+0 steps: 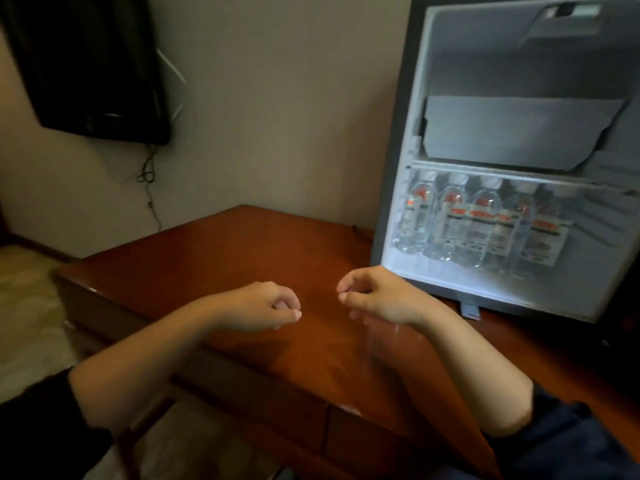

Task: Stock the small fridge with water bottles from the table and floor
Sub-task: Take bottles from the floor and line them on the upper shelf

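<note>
At the far right of a wooden table (242, 244), a small fridge (460, 84) stands open; water bottles (481, 230) line its lower shelf, probably light, smooth plastic, best gripped mid-body; left hand (263, 306) and right hand (377, 296) hover nearby, fingers loosely curled, empty.

One wide-angle cam, worn on the head, facing forward and down across a glossy reddish-brown wooden table (277, 244). It's close in: left hand (263, 306) and right hand (377, 296) sit mid-frame. The open grey small fridge (485, 64) fills the upper right, probably just beyond them, though it's blurry.
</note>
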A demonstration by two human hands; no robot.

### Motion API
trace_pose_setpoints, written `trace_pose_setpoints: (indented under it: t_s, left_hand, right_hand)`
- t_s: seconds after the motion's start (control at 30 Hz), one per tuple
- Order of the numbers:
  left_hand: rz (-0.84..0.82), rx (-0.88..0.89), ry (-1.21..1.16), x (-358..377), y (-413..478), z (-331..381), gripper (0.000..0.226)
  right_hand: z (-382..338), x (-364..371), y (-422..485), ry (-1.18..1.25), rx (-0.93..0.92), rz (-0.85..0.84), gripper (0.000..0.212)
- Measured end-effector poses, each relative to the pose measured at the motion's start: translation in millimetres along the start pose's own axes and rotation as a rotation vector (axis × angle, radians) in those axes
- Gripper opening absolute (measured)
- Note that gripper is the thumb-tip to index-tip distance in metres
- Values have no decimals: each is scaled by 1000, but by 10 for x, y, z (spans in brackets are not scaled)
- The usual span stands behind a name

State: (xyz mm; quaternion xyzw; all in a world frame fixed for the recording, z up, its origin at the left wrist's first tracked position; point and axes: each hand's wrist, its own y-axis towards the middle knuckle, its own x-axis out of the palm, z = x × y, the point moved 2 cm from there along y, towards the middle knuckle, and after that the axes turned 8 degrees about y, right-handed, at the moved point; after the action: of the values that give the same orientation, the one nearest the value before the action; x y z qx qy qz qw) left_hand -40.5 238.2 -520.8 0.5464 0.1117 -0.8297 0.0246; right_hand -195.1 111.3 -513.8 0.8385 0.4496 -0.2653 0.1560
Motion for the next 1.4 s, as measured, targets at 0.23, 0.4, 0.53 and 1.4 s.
trace_pose_setpoints:
  t_s: [0.23,0.4,0.53,1.4]
  left_hand:
    - [20,-222,61,129,-869,-629,36]
    - [46,-361,42,369,-1518,-949,37]
    - [38,-447,12,660,-1947,-1239,36]
    - [-99,-1060,-644,3536,-2403,-3407,32]
  right_hand:
    - [-384,901,38,14,-58,-224,7]
    - [-580,1608,11,38,-74,-377,17]
    - [-618,2231,15,34,-53,-468,21]
    - [923,5231,371,18,440,-873,14]
